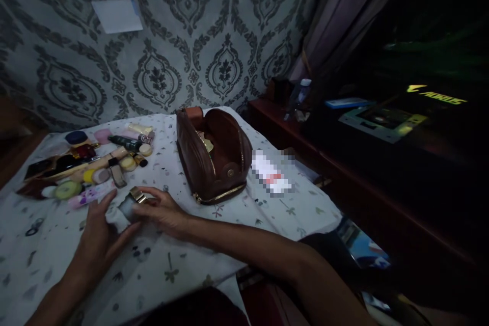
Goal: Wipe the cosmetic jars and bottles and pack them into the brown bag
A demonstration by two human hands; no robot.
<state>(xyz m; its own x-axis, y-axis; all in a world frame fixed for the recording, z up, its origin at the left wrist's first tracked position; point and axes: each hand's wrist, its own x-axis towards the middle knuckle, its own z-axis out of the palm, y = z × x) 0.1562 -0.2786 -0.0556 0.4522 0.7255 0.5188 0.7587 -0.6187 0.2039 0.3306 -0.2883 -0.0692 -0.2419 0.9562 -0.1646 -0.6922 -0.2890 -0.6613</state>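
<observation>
Over the front left of the cloth, my left hand [97, 234] curves its thumb and fingers around a small whitish object [117, 218], whose kind I cannot make out. My right hand [164, 214] meets it from the right, its fingers closed on a shiny gold piece [137, 195] that looks like a band or cap. Whether the gold and whitish parts are one thing, I cannot tell. Beyond my hands stands a brown leather cosmetic bag [191, 163], its zipper undone and top wide apart. Something yellowish [208, 144] shows inside it.
Several cosmetics lie at the left, among them a green round container [69, 190], a purple-and-white tube [89, 196] and a dark tube [124, 141]. A blurred-out white item [269, 173] lies right of the bag. A dark red ledge [275, 112] runs along the right.
</observation>
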